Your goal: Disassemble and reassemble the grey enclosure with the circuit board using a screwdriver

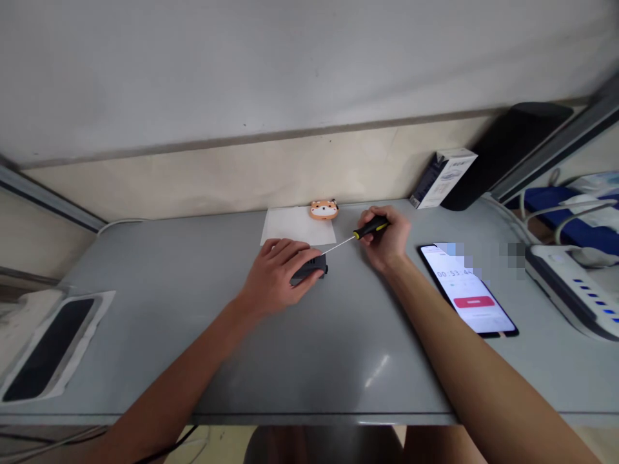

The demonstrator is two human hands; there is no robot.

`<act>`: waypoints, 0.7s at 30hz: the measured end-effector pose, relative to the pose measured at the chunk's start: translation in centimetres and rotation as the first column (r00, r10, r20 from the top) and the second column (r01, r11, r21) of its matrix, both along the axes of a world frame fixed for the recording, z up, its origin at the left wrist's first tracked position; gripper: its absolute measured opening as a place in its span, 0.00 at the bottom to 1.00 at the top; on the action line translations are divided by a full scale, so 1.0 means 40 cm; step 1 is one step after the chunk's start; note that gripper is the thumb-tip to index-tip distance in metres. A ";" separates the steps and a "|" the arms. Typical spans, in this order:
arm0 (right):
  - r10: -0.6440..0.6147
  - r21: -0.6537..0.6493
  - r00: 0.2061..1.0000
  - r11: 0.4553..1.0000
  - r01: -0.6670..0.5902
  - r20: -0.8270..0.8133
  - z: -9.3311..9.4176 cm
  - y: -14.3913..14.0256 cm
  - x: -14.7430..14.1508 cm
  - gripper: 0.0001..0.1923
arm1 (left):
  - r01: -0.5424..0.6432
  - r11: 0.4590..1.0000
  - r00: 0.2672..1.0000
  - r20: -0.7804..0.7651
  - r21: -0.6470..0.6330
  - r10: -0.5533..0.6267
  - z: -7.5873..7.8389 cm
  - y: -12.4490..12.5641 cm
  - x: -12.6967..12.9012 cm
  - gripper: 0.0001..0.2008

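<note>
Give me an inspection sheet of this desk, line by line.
Surface: grey table, glare spot near the front edge.
Job's things: small dark device under the left hand; black-and-yellow screwdriver, tip at the device.
Clutter: white paper, orange animal figure, phone showing a timer, white box, dark slab on wrapping.
Hands: left hand pressing on the device; right hand gripping the screwdriver.
Cables: white cables at right, power strip.
Surroundings: pale wall, dark speaker-like object.
</note>
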State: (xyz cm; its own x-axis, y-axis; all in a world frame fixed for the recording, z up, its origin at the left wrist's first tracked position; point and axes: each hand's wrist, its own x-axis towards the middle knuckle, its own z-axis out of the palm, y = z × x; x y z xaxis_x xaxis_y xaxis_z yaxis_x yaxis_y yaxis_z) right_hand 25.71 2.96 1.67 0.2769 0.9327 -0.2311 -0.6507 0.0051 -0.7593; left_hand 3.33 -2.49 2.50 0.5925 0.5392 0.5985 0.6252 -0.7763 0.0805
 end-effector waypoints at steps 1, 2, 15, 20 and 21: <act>-0.002 -0.003 1.000 1.000 0.002 -0.001 0.000 0.001 0.001 0.08 | 0.004 1.000 1.000 -0.001 0.007 -0.004 -0.002 0.002 0.000 0.07; -0.006 -0.008 1.000 1.000 0.006 -0.005 0.000 0.002 0.002 0.08 | 0.009 1.000 1.000 -0.002 0.010 -0.009 -0.004 0.004 -0.001 0.06; -0.060 -0.105 0.995 0.993 0.051 -0.082 0.018 -0.003 -0.005 0.07 | -0.051 0.999 0.997 0.059 0.009 0.050 -0.003 -0.036 -0.071 0.17; -0.055 -0.101 0.997 0.994 0.048 -0.062 0.027 -0.011 -0.008 0.08 | -0.090 0.992 0.993 0.074 -0.086 0.096 -0.020 -0.053 -0.101 0.18; -0.055 -0.099 0.997 0.994 0.049 -0.056 0.028 -0.012 -0.008 0.08 | -0.100 0.988 0.990 0.088 -0.116 0.110 -0.022 -0.055 -0.102 0.18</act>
State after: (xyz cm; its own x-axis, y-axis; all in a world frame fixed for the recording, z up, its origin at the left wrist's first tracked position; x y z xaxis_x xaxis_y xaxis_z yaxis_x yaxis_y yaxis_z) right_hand 25.38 2.48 2.79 0.3079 0.8896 -0.3373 -0.6951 -0.0317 -0.7182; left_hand -0.75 -4.67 1.62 0.4728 0.6617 0.5819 0.6884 -0.6896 0.2248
